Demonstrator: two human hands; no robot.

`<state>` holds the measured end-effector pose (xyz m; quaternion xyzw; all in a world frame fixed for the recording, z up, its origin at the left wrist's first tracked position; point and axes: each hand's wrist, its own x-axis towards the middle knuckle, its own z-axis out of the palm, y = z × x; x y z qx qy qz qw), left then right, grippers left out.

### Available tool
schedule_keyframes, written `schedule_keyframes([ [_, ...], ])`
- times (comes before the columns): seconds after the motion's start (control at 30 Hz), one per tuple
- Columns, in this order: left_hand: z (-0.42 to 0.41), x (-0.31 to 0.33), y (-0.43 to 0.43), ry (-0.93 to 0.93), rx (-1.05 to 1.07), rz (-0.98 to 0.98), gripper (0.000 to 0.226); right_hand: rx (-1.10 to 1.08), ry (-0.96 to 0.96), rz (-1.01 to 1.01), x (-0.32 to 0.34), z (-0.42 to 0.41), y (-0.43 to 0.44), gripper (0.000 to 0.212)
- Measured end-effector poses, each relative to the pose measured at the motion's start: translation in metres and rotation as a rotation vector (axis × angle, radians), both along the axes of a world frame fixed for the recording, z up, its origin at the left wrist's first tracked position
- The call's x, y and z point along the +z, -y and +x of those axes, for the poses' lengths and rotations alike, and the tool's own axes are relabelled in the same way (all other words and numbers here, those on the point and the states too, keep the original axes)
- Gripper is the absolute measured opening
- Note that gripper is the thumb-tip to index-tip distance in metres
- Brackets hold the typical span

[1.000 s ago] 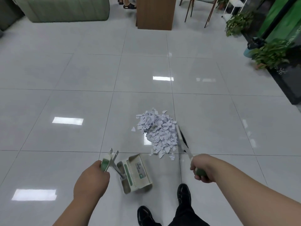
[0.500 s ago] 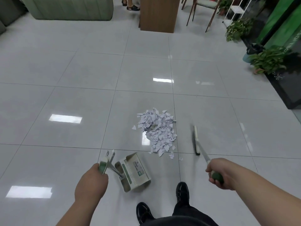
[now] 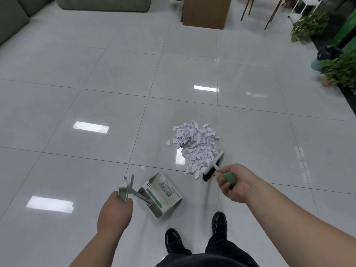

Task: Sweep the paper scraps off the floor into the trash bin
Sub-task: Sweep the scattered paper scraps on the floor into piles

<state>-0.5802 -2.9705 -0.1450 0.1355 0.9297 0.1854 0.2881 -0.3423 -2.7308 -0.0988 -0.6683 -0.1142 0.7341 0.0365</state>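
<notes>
A heap of white paper scraps lies on the glossy tiled floor ahead of my feet. My right hand grips the green handle of a broom, whose white head with black bristles touches the heap's lower right edge. My left hand holds the green grip of a cream dustpan, which rests on the floor to the lower left of the heap, apart from it. A lone scrap lies just left of the heap. No trash bin is in view.
My black shoes stand just behind the dustpan. A wooden cabinet and chair legs stand at the far end, a green sofa at the far left, potted plants along the right wall.
The broom was swung out to the right of the heap, then came back against its lower right edge. The view shifted, so the heap appears further right. The dustpan stayed in place.
</notes>
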Motion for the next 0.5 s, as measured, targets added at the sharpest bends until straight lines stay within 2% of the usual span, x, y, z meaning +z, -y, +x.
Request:
schedule_keyframes([
  [0.13,0.004,-0.008,-0.006,0.024,0.028,0.017,0.011,-0.153,-0.130,0.002,0.012,0.003,-0.026,0.005],
  [0.2,0.007,-0.010,-0.013,0.035,0.042,0.032,0.010,-0.151,-0.134,0.006,0.015,0.007,-0.031,0.004],
  [0.5,0.027,-0.022,-0.058,0.157,0.118,0.085,0.009,0.154,0.124,0.106,0.031,0.015,-0.018,0.009],
])
